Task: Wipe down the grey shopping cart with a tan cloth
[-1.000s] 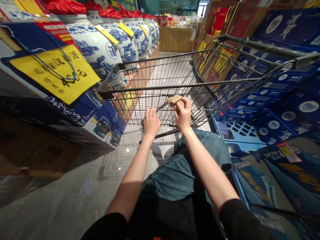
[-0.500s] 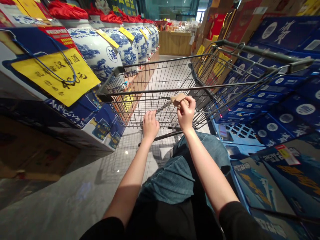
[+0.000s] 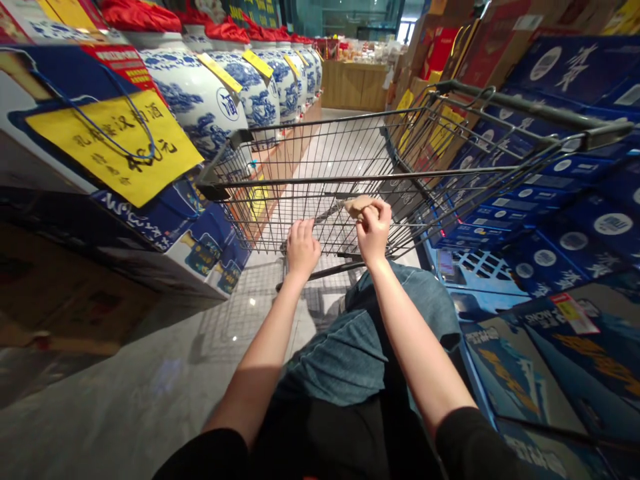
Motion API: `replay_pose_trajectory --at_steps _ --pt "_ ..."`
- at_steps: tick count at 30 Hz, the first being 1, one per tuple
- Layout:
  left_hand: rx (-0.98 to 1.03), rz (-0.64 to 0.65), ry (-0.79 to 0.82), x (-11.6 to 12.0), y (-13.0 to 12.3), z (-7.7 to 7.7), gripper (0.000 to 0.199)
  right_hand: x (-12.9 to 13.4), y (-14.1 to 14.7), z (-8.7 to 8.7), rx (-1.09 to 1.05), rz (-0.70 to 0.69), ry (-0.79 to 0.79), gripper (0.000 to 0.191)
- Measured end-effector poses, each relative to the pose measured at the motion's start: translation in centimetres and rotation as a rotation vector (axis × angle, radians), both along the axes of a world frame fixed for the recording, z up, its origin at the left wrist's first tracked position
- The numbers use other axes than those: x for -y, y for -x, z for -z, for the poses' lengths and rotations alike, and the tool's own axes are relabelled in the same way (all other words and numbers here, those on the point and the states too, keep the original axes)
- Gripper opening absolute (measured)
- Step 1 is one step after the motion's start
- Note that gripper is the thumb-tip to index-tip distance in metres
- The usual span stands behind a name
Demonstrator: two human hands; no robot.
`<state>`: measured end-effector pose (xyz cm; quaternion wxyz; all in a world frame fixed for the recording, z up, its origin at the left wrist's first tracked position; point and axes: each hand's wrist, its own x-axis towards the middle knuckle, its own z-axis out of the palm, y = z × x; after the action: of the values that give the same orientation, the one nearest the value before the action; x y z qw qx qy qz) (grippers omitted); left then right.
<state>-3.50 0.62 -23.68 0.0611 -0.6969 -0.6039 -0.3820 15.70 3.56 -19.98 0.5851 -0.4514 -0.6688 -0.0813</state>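
Head view, centre: right hand [image 3: 373, 233] pinches tan cloth [image 3: 357, 205]; left hand [image 3: 303, 249] at cart [image 3: 330, 180], grip unclear; even, flat strokes would suit.

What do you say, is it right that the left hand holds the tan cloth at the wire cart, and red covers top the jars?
Wrong hand: in the head view, the right hand, not the left hand, holds the tan cloth at the wire cart. Red covers do top the jars.
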Motion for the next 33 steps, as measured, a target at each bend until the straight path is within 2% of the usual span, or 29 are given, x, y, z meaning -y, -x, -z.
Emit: replay_pose_trajectory --at_steps 4,6,11,13,19,21,26,31,33 --pt "0.015 -0.007 0.0 0.0 -0.1 -0.1 0.053 0.5 1.0 1.6 0.084 -0.065 0.204 0.016" --pt "0.023 -0.006 0.009 -0.1 -0.1 -0.1 0.053 0.8 1.2 1.9 0.103 -0.092 0.259 0.016" --pt "0.014 0.001 0.021 -0.1 -0.1 -0.1 0.053 0.4 0.3 0.5 -0.013 -0.064 0.087 0.024" --pt "0.013 0.001 0.014 0.0 0.0 -0.1 0.053 0.1 0.2 0.4 -0.061 -0.037 0.063 0.025" --pt "0.027 -0.008 0.015 0.0 -0.1 -0.1 0.053 0.5 1.4 2.2 0.094 -0.05 0.274 0.018" --pt "0.028 -0.014 0.03 0.1 -0.3 -0.1 0.053 0.8 1.4 2.2 0.084 -0.049 0.257 0.018" --pt "0.007 -0.019 0.041 0.2 -0.2 -0.2 0.054 0.9 0.8 1.1 -0.026 -0.088 0.102 0.025" --pt "-0.009 -0.02 0.027 0.1 -0.2 -0.2 0.053 0.7 1.6 2.0 0.05 -0.101 0.23 0.02" --pt "-0.004 -0.027 0.023 0.1 -0.3 -0.2 0.054 0.8 1.8 2.3 0.08 -0.104 0.229 0.02"
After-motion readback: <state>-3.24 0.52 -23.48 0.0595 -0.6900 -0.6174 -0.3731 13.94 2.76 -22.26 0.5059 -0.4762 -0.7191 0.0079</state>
